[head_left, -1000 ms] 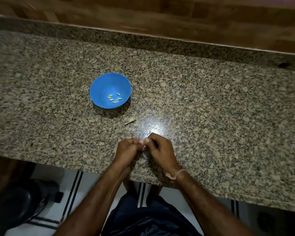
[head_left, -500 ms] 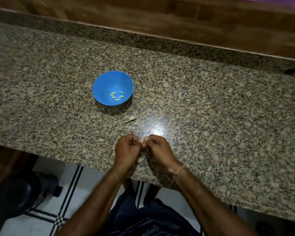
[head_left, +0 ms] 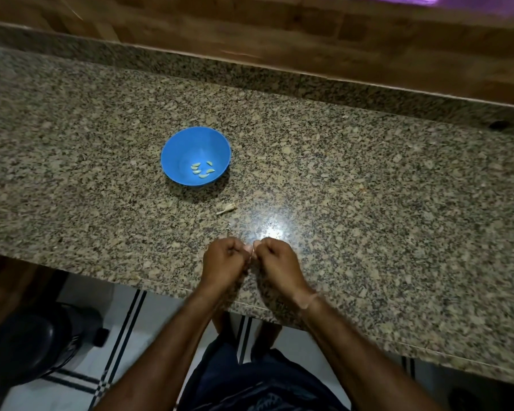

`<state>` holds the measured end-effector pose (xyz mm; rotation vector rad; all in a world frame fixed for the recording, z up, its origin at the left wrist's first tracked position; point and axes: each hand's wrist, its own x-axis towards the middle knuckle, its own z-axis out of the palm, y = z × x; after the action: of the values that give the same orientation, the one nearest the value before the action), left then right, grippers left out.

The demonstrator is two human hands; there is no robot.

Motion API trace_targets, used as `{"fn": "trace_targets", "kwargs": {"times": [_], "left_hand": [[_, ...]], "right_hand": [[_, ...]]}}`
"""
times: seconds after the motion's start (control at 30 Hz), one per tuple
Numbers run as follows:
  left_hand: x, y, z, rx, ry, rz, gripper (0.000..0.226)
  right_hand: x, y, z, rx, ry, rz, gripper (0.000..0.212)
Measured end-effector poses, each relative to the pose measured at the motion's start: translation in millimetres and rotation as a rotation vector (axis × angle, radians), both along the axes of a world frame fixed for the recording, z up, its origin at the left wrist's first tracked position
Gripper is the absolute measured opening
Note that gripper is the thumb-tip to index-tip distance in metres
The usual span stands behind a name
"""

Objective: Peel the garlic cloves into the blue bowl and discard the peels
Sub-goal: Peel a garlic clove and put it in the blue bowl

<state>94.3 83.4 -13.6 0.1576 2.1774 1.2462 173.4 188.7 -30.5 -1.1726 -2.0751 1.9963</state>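
Observation:
The blue bowl (head_left: pixel 195 149) stands on the granite counter (head_left: pixel 368 188) and holds several peeled garlic cloves (head_left: pixel 201 169). A pale garlic stem scrap (head_left: pixel 226 207) lies on the counter just in front of the bowl. Close to the counter's near edge, my left hand (head_left: pixel 224 264) and my right hand (head_left: pixel 276 265) are curled knuckle to knuckle, and their fingertips pinch a small pale garlic clove (head_left: pixel 252 251) between them. Most of that clove is hidden by my fingers.
A wooden backsplash (head_left: pixel 279 31) runs along the far side of the counter. Below the near edge is a tiled floor with a dark round bin (head_left: pixel 33 342) at the lower left.
My hands stay together at the same spot, working the clove. The view has shifted slightly, so the bowl sits a little further right and up in the frame.

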Motion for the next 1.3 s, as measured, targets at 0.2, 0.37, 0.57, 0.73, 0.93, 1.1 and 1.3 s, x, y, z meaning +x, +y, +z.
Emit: {"fn": "trace_targets", "kwargs": {"times": [0.2, 0.37, 0.57, 0.73, 0.93, 1.1, 1.3], "left_hand": [[7, -6, 3, -0.118, 0.308, -0.118, 0.025], [1, -4, 5, -0.146, 0.286, -0.118, 0.029], [1, -6, 2, -0.078, 0.413, -0.216, 0.032], [-4, -14, -9, -0.003, 0.623, -0.297, 0.029], [-29, -9, 1, 0.204, -0.482, -0.018, 0.031], [-43, -21, 0, 0.258, -0.317, -0.083, 0.034], [-55, -28, -3, 0.315, -0.180, -0.157, 0.033]], "right_hand": [[-2, 3, 9, -0.403, -0.029, -0.056, 0.036], [4, 0, -1, 0.022, -0.005, 0.037, 0.030], [-3, -3, 3, 0.203, 0.094, -0.035, 0.036], [-15, -6, 5, 0.091, 0.001, -0.015, 0.039], [-24, -23, 8, 0.440, 0.135, -0.044, 0.033], [-41, -26, 14, -0.020, 0.050, -0.141, 0.041], [-51, -47, 31, -0.412, 0.135, -0.368, 0.031]]}}
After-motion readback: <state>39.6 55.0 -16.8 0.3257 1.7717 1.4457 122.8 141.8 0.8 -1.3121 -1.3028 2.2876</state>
